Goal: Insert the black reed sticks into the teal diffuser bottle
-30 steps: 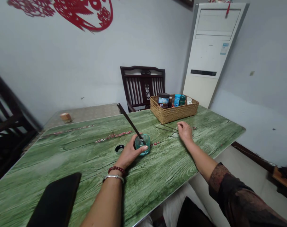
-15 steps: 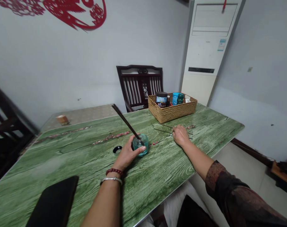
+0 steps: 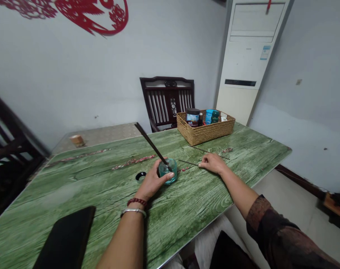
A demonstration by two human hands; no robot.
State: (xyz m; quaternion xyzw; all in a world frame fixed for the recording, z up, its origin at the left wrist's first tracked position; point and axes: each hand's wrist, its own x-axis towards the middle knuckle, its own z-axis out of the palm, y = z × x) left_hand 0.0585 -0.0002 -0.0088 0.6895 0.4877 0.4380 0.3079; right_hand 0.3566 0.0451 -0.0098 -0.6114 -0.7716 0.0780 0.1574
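Observation:
My left hand (image 3: 151, 182) is wrapped round a small glass diffuser bottle (image 3: 172, 167) with blue-green liquid, which stands on the green table. Several dark reed sticks (image 3: 150, 142) lean out of its neck toward the upper left. To the right, my right hand (image 3: 213, 163) pinches a thin reed stick (image 3: 187, 162) between thumb and fingers, low over the table; its tip points left at the bottle. Behind that hand another reed stick (image 3: 198, 148) lies on the tabletop. A black ring-shaped cap (image 3: 141, 175) rests just left of the bottle.
A woven basket (image 3: 211, 135) with jars and bottles stands at the table's back right. A black flat device (image 3: 66, 235) lies front left on the green tabletop (image 3: 114, 203). Behind are a dark wooden chair (image 3: 170, 84) and, back left, a small orange-brown cup (image 3: 77, 140).
My right hand has moved slightly left and nearer, drawing one reed stick away from the other on the table. The left hand still holds the bottle in place.

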